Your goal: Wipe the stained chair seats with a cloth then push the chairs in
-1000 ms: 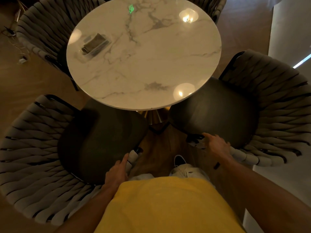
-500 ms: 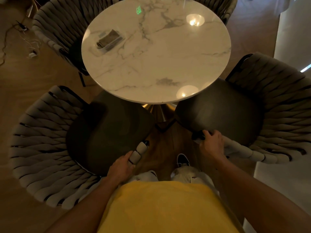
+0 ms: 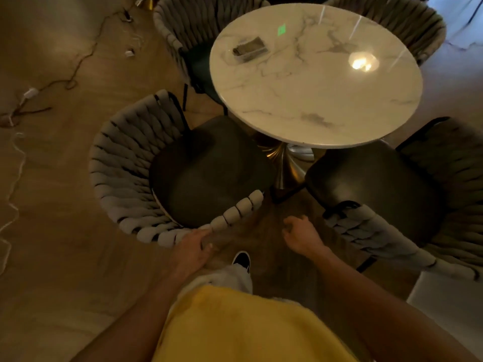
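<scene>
Two woven grey chairs with dark seats stand at a round marble table [image 3: 326, 100]. The left chair [image 3: 209, 176] has its seat front just under the table edge. My left hand [image 3: 192, 248] lies over the near end of its woven rim, fingers on top and thumb beneath. The right chair [image 3: 366, 181] sits partly under the table on the other side. My right hand [image 3: 300, 232] hangs loosely curled in the gap between the chairs, apart from the right chair's arm and holding nothing. No cloth is in either hand.
A small clear tray [image 3: 249, 48] with something grey lies on the table. Two more woven chairs [image 3: 188, 30] [image 3: 407, 22] stand at the far side. The gold table base [image 3: 285, 168] is between the seats. Cables [image 3: 28, 94] trail over the floor at left. A white wall [image 3: 449, 309] is close at right.
My right hand has let go of the right chair's arm and drawn back. The view has swung left and back, and my left hand has slid down the left chair's rim.
</scene>
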